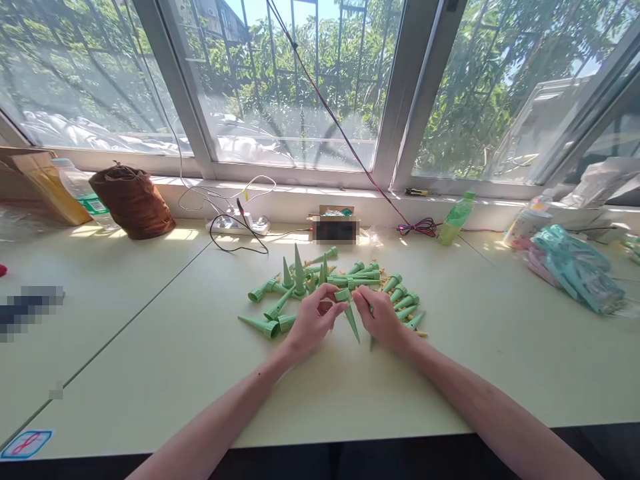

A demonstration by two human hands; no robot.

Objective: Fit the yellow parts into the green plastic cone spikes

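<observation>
A heap of several green plastic cone spikes [320,280] lies on the pale table [450,373] in front of me; a few stand upright on their wide ends. My left hand [313,320] is closed around the wide end of one green cone spike [350,313], whose tip points down toward the table. My right hand [383,317] is closed beside it, its fingers curled at the spike's side and around a second green spike whose tip shows below the hand. Small tan pieces lie among the spikes at the right of the heap.
A brown pouch [133,200], a plastic bottle [80,190] and a cardboard box [35,180] stand at the back left. A power strip with cables [240,223], a small box [335,227], a green bottle [456,219] and bags of teal items [575,267] line the window sill side.
</observation>
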